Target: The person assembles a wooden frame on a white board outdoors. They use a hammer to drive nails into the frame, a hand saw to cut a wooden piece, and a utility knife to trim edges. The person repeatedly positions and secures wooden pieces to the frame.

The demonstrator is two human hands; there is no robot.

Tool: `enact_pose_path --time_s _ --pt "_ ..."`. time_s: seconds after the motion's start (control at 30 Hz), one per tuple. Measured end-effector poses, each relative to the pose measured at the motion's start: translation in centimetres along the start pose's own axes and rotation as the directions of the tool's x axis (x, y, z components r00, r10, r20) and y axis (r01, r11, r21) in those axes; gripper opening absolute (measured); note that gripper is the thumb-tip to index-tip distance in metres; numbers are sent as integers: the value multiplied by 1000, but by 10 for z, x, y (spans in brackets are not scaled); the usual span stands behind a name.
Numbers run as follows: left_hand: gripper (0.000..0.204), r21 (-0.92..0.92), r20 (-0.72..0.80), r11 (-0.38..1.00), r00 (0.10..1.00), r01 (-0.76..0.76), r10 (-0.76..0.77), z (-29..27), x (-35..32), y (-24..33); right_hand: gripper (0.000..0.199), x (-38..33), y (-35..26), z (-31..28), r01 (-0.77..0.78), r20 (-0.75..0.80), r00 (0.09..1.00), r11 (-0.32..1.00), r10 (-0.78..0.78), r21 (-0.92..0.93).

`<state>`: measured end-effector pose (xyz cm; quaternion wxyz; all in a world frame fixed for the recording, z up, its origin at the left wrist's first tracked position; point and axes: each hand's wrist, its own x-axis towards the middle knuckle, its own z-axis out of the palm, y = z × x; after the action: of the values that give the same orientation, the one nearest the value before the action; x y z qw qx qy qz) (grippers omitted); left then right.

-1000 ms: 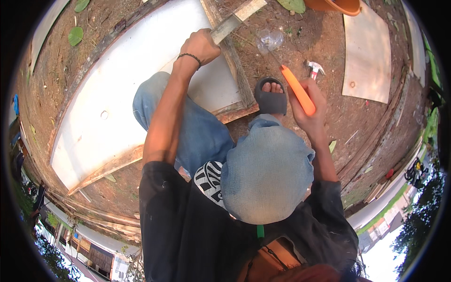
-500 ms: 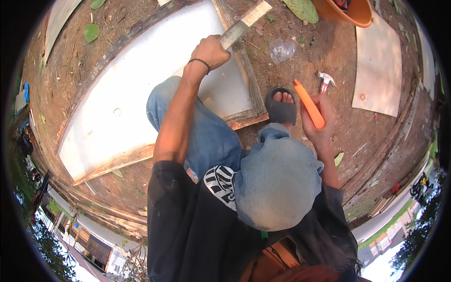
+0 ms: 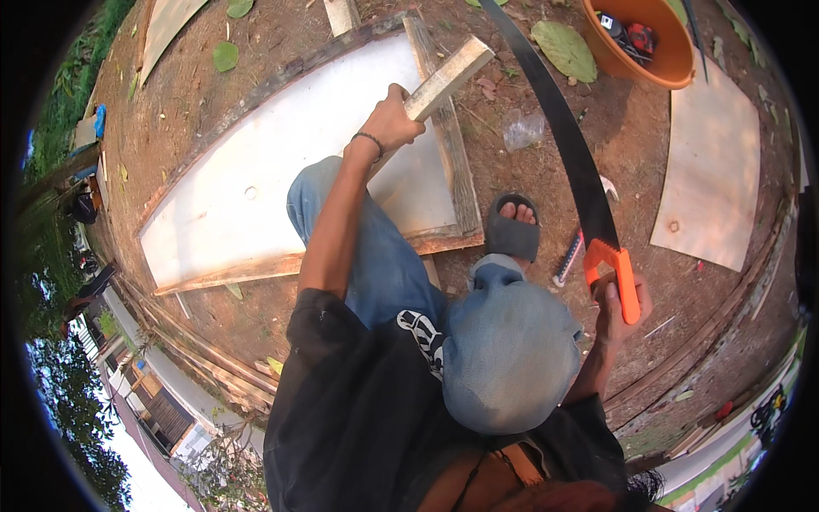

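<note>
We see a rough, pale wood batten [image 3: 448, 77] and a saw [image 3: 563, 145] with a dark, matt metal blade and a glossy orange plastic handle. The white board [image 3: 256, 188] looks smooth and matt, framed in weathered wood. Our jeans [image 3: 503, 358] are faded blue denim cloth. The bucket [image 3: 636, 64] is smooth orange plastic; the ground [image 3: 631, 162] is bare, crumbly earth.

Bright, soft daylight; sharp centre, fisheye-bent edges.

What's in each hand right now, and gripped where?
The left hand grips a short wooden batten at its near end. The right hand holds a hand saw by its orange handle.
</note>
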<state>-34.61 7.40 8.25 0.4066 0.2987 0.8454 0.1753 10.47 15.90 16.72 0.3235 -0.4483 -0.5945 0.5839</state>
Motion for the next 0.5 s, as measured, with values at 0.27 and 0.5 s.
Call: enact_pose_path --time_s 0.27,0.5 --pt "47 124 -83 992 996 -3 13 13 -41 47 16 88 7 63 167 30 983 950 -181 265" --pt "48 190 -168 948 960 253 -223 -7 -112 35 13 139 3 94 154 231 943 929 -240 337"
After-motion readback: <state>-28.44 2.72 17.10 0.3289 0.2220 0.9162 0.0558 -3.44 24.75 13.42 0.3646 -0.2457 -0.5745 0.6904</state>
